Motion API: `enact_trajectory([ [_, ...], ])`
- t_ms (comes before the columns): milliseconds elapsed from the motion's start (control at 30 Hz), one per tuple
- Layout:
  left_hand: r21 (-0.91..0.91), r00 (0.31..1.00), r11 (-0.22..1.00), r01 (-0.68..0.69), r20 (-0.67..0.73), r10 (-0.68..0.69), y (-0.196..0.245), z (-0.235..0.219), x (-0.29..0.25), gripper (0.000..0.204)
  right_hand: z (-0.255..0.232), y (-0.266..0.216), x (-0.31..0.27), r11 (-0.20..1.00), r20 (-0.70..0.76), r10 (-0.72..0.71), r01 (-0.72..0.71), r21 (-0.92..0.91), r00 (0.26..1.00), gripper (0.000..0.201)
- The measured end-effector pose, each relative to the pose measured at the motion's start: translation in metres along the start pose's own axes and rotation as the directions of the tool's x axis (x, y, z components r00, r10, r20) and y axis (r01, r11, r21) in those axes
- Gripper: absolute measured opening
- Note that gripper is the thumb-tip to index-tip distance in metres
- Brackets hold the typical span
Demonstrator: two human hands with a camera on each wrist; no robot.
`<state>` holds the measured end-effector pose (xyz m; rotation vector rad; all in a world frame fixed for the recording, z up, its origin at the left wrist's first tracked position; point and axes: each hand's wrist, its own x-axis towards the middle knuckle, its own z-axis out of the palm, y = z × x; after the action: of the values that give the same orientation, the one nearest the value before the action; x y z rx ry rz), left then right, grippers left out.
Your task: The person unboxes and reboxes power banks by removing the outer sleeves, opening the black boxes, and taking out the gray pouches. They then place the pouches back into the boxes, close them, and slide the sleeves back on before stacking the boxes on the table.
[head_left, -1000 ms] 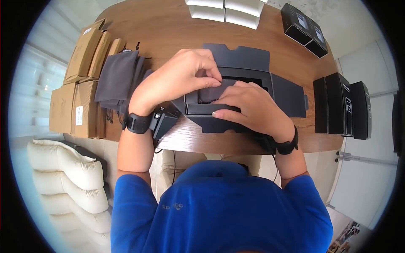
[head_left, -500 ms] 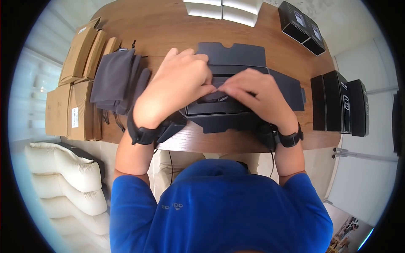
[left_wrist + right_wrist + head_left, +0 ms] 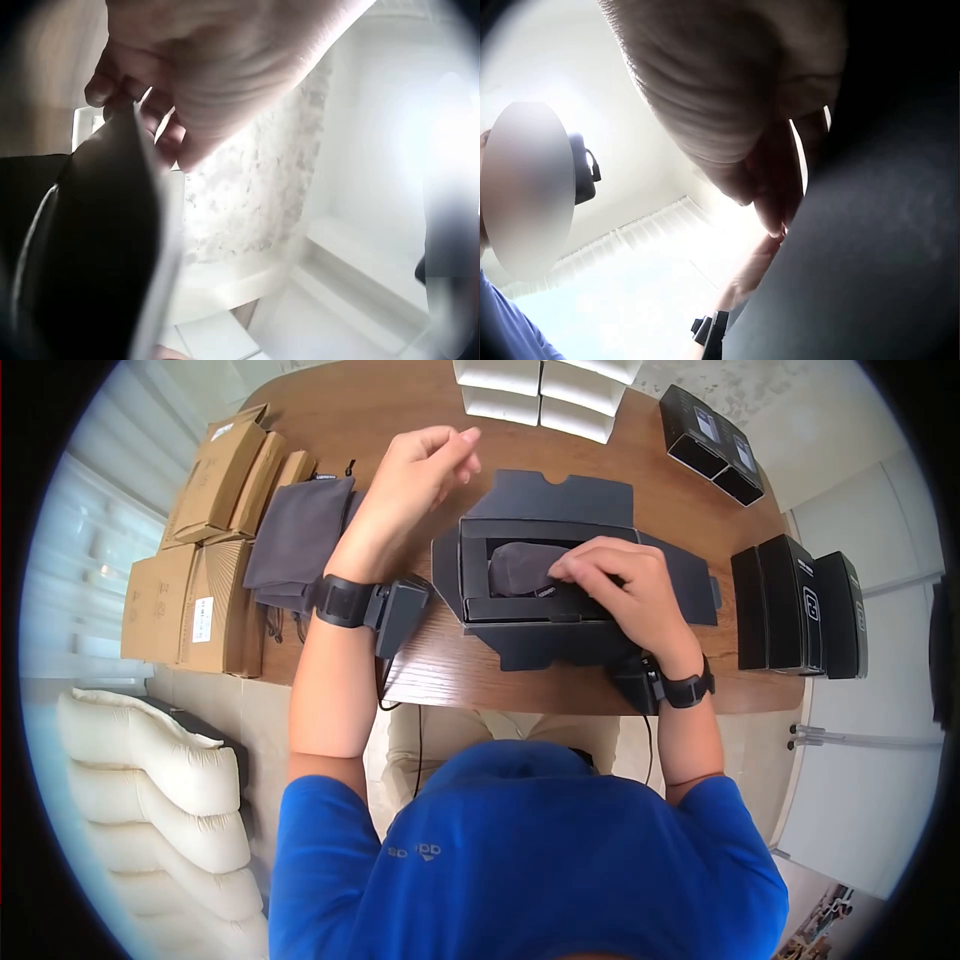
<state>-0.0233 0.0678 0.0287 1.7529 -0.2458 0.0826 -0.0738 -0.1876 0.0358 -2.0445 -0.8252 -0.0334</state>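
An open black box (image 3: 480,607) with its flaps spread lies on the wooden table in the head view. Inside it sits a dark grey fabric pouch (image 3: 522,568) with a small pale label. My right hand (image 3: 630,585) pinches the right end of this pouch, thumb and fingertips close together. That right hand (image 3: 727,97) also shows in the right wrist view, where the dark box hides part of its fingers. My left hand (image 3: 415,475) is raised left of the box, empty, its fingers loosely curled. The left wrist view shows the left hand (image 3: 195,67) from below.
Brown cardboard boxes (image 3: 160,600) and a pile of grey pouches (image 3: 300,535) stand at the left. Black boxes (image 3: 790,600) stand at the right, with more black packages (image 3: 705,445) at the back right. White trays (image 3: 540,390) are at the far edge.
Both hands were together at the pouch in the box. My left hand has come away, up and to the left. My right hand has stayed at the pouch, which is now more visible.
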Motion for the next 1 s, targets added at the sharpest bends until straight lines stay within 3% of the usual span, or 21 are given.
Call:
enact_trajectory([
  [67,-0.076,0.984,0.983,0.165,0.081,-0.159,-0.002,-0.005,0.0,0.028,-0.007,-0.008,-0.007,1.0,-0.097,-0.023,0.021,-0.022,0.995,0.013],
  [100,-0.072,0.985,0.985,0.158,0.081,-0.152,-0.005,-0.004,-0.001,0.028,-0.009,-0.013,-0.011,0.999,-0.185,-0.041,0.035,-0.038,0.982,0.012],
  [200,0.027,0.925,0.965,0.26,0.281,-0.257,-0.011,-0.003,-0.003,0.02,-0.013,-0.024,-0.028,1.0,-0.242,0.007,-0.008,-0.003,0.97,0.011],
  [233,0.027,0.926,0.967,0.253,0.282,-0.25,-0.023,-0.004,-0.001,0.02,-0.015,-0.027,-0.034,1.0,-0.259,0.002,-0.009,-0.027,0.966,0.011],
  [300,0.101,0.886,0.994,-0.036,0.463,-0.015,-0.042,-0.005,0.002,0.014,-0.011,-0.025,-0.047,0.998,-0.255,-0.021,0.007,-0.058,0.967,0.01],
  [333,0.1,0.887,0.994,-0.041,0.462,-0.01,-0.04,-0.008,0.002,0.014,-0.009,-0.026,-0.053,0.997,-0.257,-0.02,0.001,-0.077,0.966,0.01],
  [400,0.252,0.789,0.964,0.081,0.575,-0.216,-0.03,-0.015,0.0,0.024,-0.005,-0.026,-0.062,0.995,-0.259,-0.025,-0.001,-0.1,0.966,0.009],
  [433,0.252,0.792,0.965,0.075,0.573,-0.211,-0.021,-0.017,-0.001,0.024,-0.003,-0.025,-0.065,0.985,-0.293,-0.04,-0.011,-0.174,0.955,0.008],
  [500,0.478,0.738,0.878,0.023,0.584,-0.337,-0.008,-0.02,-0.002,0.041,0.0,-0.021,-0.072,0.948,-0.359,-0.075,-0.045,-0.315,0.93,0.007],
  [533,0.477,0.739,0.879,0.017,0.587,-0.333,-0.005,-0.018,-0.005,0.041,0.001,-0.014,-0.078,0.943,-0.325,-0.046,-0.067,-0.327,0.944,0.012],
  [600,-0.011,0.717,0.984,0.176,0.687,-0.12,-0.003,-0.015,-0.011,0.04,0.009,-0.013,-0.081,0.932,-0.321,-0.049,-0.072,-0.355,0.946,0.016],
  [667,-0.036,0.705,0.983,0.179,0.701,-0.103,-0.009,-0.015,-0.009,0.041,0.016,-0.009,-0.084,0.925,-0.313,-0.042,-0.082,-0.371,0.949,0.027],
  [833,-0.082,0.712,0.975,0.206,0.696,-0.091,-0.029,-0.011,-0.006,0.036,0.022,0.003,-0.079,0.935,-0.415,-0.034,-0.118,-0.335,0.909,0.032],
  [900,-0.145,0.746,0.921,0.362,0.637,-0.193,-0.034,-0.007,-0.004,0.035,0.024,0.009,-0.074,0.929,-0.499,-0.027,-0.163,-0.334,0.866,0.032],
  [933,-0.136,0.741,0.923,0.36,0.643,-0.194,-0.033,-0.005,-0.003,0.035,0.023,0.013,-0.072,0.921,-0.524,-0.031,-0.179,-0.345,0.851,0.031],
  [1000,-0.171,0.792,0.927,0.333,0.584,-0.177,-0.033,-0.002,-0.003,0.034,0.022,0.019,-0.069,0.919,-0.543,-0.035,-0.186,-0.347,0.839,0.031],
])
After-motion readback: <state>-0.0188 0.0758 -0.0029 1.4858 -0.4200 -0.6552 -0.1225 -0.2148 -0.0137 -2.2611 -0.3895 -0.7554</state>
